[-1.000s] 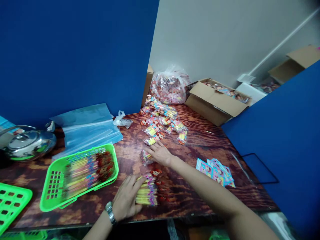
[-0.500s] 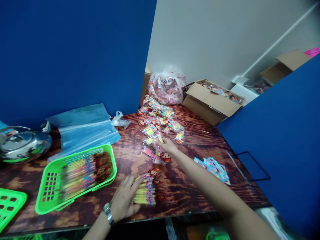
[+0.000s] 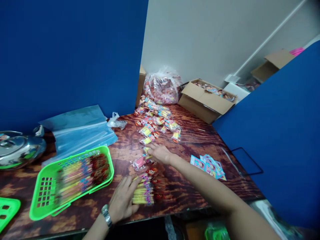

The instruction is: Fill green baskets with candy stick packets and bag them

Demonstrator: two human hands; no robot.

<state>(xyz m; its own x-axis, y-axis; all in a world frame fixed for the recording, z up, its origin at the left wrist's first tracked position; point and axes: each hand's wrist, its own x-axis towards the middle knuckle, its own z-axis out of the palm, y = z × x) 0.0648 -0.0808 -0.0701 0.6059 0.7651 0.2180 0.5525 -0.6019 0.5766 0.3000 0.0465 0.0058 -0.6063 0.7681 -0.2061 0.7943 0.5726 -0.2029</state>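
My left hand, wearing a metal watch, rests at the table's front with fingers and thumb around the left end of a row of doll-head packets. These packets lie side by side, yellow sticks to the left and red-haired heads to the right. Just above the row, my right hand is closed over a small yellow packet, its fingertips partly hidden. A pink packet lies below those fingers, near the row. Behind my right hand are several loose packets in clear wrap.
To the left stands a green basket holding similar packets, with clear plastic sheets and a metal pot behind. Printed cards lie right of my forearm. At the back are a filled plastic bag and a cardboard box.
My right hand has come nearer the row, down and left, and the pink packet has shifted the same way. My left hand has stayed at the row. The view has turned slightly right.
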